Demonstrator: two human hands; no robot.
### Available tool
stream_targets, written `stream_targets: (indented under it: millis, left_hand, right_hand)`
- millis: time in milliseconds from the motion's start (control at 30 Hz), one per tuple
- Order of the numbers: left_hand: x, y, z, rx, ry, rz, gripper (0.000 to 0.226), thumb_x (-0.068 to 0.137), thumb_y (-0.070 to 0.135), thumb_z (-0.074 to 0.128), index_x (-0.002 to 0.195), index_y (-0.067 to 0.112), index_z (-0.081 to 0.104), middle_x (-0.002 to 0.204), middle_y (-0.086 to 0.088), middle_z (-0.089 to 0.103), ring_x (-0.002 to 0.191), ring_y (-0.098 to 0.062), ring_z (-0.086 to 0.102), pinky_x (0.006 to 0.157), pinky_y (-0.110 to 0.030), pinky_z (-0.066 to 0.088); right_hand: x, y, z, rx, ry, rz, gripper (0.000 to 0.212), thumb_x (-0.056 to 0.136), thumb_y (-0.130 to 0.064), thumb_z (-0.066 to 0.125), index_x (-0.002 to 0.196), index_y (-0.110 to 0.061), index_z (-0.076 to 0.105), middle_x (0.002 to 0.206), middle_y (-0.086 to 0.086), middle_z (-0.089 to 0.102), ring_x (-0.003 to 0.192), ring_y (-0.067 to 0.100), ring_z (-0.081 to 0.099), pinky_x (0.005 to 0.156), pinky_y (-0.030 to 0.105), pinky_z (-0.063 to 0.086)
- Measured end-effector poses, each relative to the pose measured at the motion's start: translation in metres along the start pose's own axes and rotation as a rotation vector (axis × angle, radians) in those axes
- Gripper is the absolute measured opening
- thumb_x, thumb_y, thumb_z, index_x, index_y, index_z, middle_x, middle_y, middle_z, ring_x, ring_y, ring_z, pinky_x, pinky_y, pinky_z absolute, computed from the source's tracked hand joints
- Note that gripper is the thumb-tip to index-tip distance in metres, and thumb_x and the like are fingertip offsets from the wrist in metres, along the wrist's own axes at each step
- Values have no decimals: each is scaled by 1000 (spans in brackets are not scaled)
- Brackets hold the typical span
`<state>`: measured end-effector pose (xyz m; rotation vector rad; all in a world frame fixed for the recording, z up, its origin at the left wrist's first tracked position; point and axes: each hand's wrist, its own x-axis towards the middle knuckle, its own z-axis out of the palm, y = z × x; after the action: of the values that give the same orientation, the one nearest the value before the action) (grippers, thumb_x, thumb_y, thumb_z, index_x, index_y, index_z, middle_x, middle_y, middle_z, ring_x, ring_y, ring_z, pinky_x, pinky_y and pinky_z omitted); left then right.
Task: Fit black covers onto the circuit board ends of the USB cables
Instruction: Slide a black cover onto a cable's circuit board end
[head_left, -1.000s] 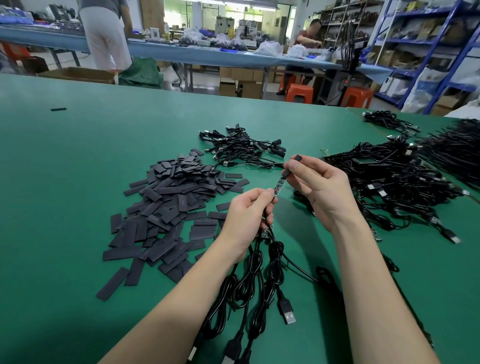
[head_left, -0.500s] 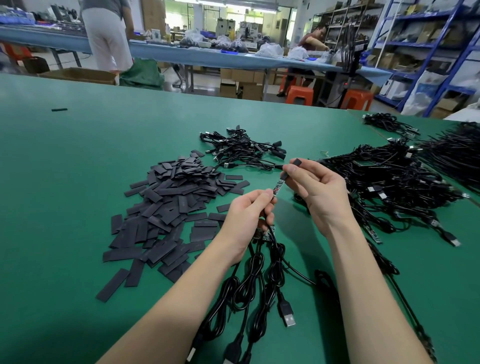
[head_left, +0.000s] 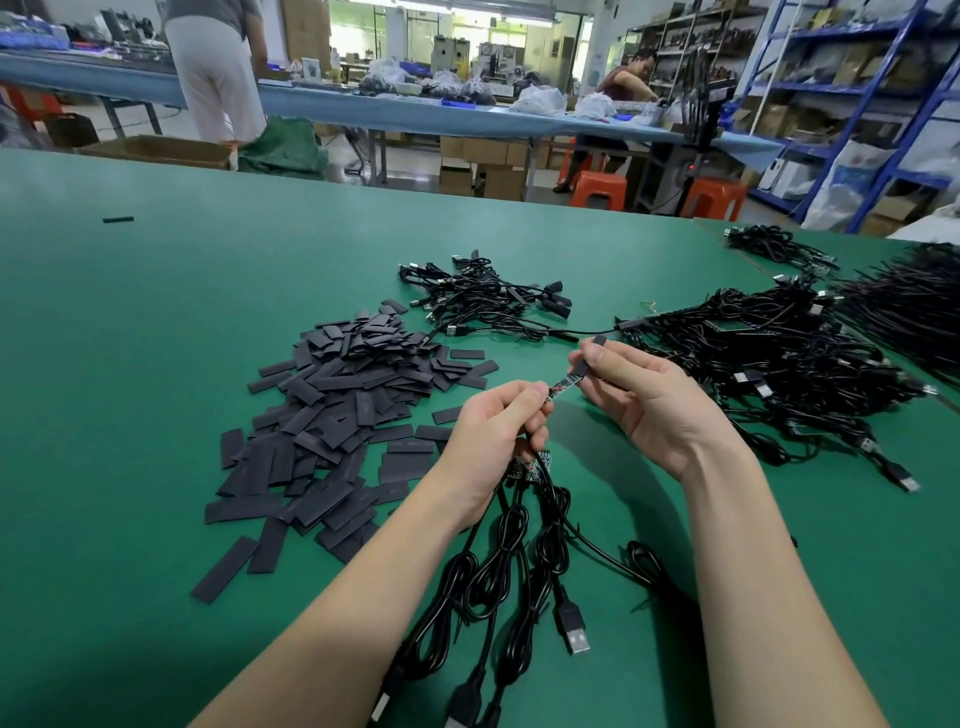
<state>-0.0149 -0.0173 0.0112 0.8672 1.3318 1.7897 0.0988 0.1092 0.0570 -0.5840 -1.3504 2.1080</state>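
Observation:
My left hand (head_left: 493, 431) grips a bundle of black USB cables (head_left: 509, 577) whose plugs hang toward me. One narrow circuit board end (head_left: 562, 387) sticks out from between its thumb and forefinger. My right hand (head_left: 644, 400) pinches a black cover (head_left: 587, 358) that sits over the far tip of that board. Most of the board still shows between the two hands. More bare board ends (head_left: 530, 467) peek out under my left hand.
A heap of flat black covers (head_left: 332, 415) lies to the left on the green table (head_left: 156, 364). A small tangle of cables (head_left: 483, 301) sits behind my hands, and a large pile of cables (head_left: 779, 364) spreads to the right. Two people work at a far bench.
Both hands have drifted slightly away from me on the table. The cover stays pinched on the board's tip, with little visible slide along it.

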Motion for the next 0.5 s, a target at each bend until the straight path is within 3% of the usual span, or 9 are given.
stream_targets:
  millis: [300, 500]
  left_hand:
    - [1, -1, -2, -30, 17, -15, 27, 105, 22, 51, 80, 15, 57, 61, 9, 46, 55, -8, 48, 51, -18, 36]
    - [0, 0, -2, -3, -4, -11, 27, 105, 19, 50, 79, 16, 57, 61, 8, 44, 55, -8, 48, 52, -18, 36]
  right_hand:
    - [-4, 2, 4, -73, -94, -82, 16, 64, -20, 85, 80, -21, 79, 95, 5, 77, 93, 15, 73, 79, 18, 56]
    - [-3, 3, 1, -106, -102, -61, 24, 61, -23, 89, 83, -19, 80, 96, 7, 77, 90, 14, 73, 78, 18, 57]
